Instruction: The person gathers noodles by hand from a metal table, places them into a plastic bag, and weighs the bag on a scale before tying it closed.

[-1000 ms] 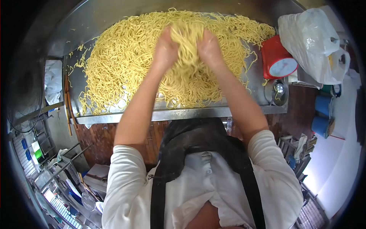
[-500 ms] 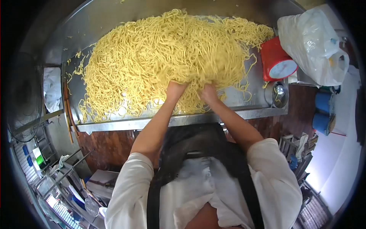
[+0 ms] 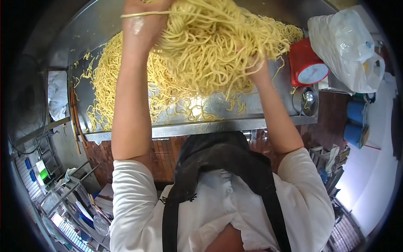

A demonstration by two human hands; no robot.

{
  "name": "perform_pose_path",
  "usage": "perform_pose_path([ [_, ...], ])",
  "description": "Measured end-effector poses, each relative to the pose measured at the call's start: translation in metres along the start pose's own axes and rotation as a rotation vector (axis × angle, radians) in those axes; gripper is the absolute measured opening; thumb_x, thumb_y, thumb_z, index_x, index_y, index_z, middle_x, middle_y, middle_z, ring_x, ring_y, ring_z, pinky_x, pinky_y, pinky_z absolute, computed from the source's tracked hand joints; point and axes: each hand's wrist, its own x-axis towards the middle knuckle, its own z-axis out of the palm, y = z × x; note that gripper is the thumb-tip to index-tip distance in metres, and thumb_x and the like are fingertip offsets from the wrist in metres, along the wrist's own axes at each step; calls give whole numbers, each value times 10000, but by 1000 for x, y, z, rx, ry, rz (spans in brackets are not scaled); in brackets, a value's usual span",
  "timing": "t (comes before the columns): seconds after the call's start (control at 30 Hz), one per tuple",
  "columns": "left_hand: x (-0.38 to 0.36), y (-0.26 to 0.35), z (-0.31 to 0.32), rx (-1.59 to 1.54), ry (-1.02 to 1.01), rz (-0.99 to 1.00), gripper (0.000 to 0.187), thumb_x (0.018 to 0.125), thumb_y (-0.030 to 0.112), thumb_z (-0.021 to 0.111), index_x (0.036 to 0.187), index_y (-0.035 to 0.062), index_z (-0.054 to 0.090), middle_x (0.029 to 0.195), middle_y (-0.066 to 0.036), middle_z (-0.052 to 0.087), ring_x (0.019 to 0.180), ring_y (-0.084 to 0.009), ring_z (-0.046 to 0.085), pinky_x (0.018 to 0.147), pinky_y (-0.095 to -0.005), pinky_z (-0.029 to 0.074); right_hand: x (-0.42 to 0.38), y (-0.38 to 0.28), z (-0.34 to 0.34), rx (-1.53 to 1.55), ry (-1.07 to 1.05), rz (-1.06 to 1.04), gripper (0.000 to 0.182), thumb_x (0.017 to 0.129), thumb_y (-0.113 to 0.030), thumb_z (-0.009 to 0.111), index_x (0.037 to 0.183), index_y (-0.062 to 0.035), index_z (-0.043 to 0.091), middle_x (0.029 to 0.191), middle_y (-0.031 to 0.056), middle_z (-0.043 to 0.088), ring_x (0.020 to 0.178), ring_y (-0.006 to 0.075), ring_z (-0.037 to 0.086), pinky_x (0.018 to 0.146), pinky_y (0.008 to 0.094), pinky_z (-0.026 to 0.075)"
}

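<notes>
A big tangled bunch of yellow noodles hangs raised between my two hands, close to the camera. My left hand grips it at the upper left, with one strand lying across the back of the hand. At the bunch's right side my right hand is closed on it, its fingers partly covered by strands. Under and behind the lifted bunch, more noodles spread over the metal table. Loose strands lie along the near part of the metal.
A red scale with a round dial stands at the right, beside a filled white plastic bag. In the near right corner sits a metal bowl. Wooden sticks lean at the left end. A fan is far left.
Both hands have risen out of the pile and moved away from me, lifting a large bunch of noodles. Bare metal now shows near the front edge where noodles lay.
</notes>
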Motion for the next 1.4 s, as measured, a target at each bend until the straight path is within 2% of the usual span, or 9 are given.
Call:
perform_pose_path([
  [0.2,-98,-160,84,630,-310,-140,1029,767,446,789,1489,-33,232,1492,-362,244,1446,-408,207,1078,-523,380,-81,113,16,-1243,-3,-365,649,811,-211,721,1372,-43,441,1232,233,554,1114,398,556,936,501,434],
  [0.27,-153,-212,120,765,-523,-99,781,821,380,734,1427,33,383,1237,-346,529,1184,-425,532,905,-491,504,-66,151,21,-1319,-145,-359,632,778,-180,730,1347,-46,489,1208,227,581,1096,383,573,930,473,447],
  [0.6,8,-72,52,-397,-47,-119,526,916,217,635,1338,-18,427,1140,-255,617,1001,-312,628,888,-385,504,19,-47,8,65,144,-24,514,868,-119,632,1339,20,480,1127,197,665,997,303,653,855,351,503],
  [0.73,-8,-145,42,451,96,374,885,847,254,732,1508,6,197,1435,-372,296,1329,-503,309,1088,-531,347,-3,9,-29,-556,1,-191,727,870,-140,647,1496,-17,298,1370,267,486,1225,359,518,1004,426,421],
  [0.9,-160,-215,118,316,-264,-121,674,816,195,729,1412,53,448,1432,-375,326,1303,-510,374,1095,-489,345,-64,148,6,-1233,-268,-175,582,786,-93,648,1340,-38,482,1367,335,429,1245,417,480,1019,482,407],
  [1.0,-109,-192,119,-98,-286,-526,443,872,128,612,1310,88,561,1396,-321,420,1291,-430,432,1083,-444,372,-23,101,42,-932,-459,-21,431,755,-80,648,1168,-13,544,1176,290,540,1042,393,573,886,458,480],
  [1.1,-35,-135,44,583,-180,276,330,950,68,482,1256,116,595,1312,-263,534,1219,-295,528,981,-423,461,11,4,68,-441,-129,-66,345,738,-95,661,1060,4,588,1011,253,591,885,379,596,779,449,508],
  [1.2,1,-12,-6,-494,-6,-86,435,924,222,625,1313,49,531,1266,-229,544,1139,-331,574,935,-412,503,32,-58,74,-170,65,-298,305,760,-106,662,1034,16,609,925,236,592,866,371,586,787,450,507],
  [1.4,12,-89,-9,463,-142,108,420,914,189,629,1301,56,533,1225,-192,613,1156,-290,570,978,-401,464,39,-3,19,-797,-239,-319,270,775,-56,641,1041,-9,631,838,150,635,865,343,616,804,433,506],
])
